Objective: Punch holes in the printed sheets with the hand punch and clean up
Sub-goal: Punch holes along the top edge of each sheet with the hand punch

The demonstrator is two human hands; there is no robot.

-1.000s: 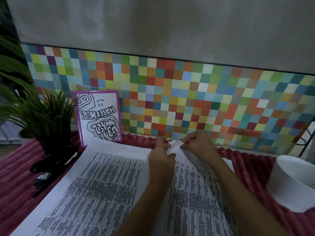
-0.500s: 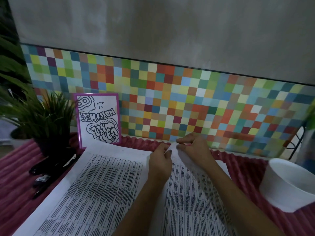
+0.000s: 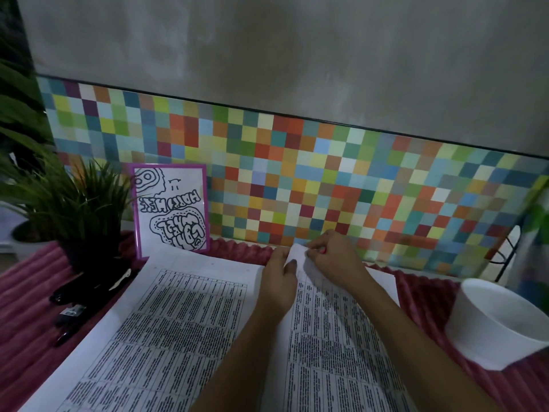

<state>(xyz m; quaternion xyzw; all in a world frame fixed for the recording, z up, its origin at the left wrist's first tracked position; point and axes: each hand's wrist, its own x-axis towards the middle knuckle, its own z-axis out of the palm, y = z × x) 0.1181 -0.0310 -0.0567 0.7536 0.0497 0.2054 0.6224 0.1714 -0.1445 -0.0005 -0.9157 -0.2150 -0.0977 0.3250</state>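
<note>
Printed sheets (image 3: 166, 331) covered in small tabular text lie spread over a pink ribbed mat. At their far edge my left hand (image 3: 277, 281) and my right hand (image 3: 332, 258) pinch a raised fold of the right-hand sheet (image 3: 297, 257) between fingertips, lifting its top corner off the table. A black hand punch (image 3: 89, 285) lies at the left, below the plant, apart from both hands. A black pen or marker (image 3: 68, 321) lies beside it.
A dark potted plant (image 3: 77, 209) stands at the left. A purple-framed drawing (image 3: 170, 209) leans on the multicoloured tiled backsplash. A white bowl (image 3: 502, 319) sits at the right on the pink mat (image 3: 23, 331). A black wire rack (image 3: 505, 257) shows at far right.
The hands have stayed at the sheet's top edge, shifting slightly toward the wall while working the raised corner. The view has drifted a little to the right.
</note>
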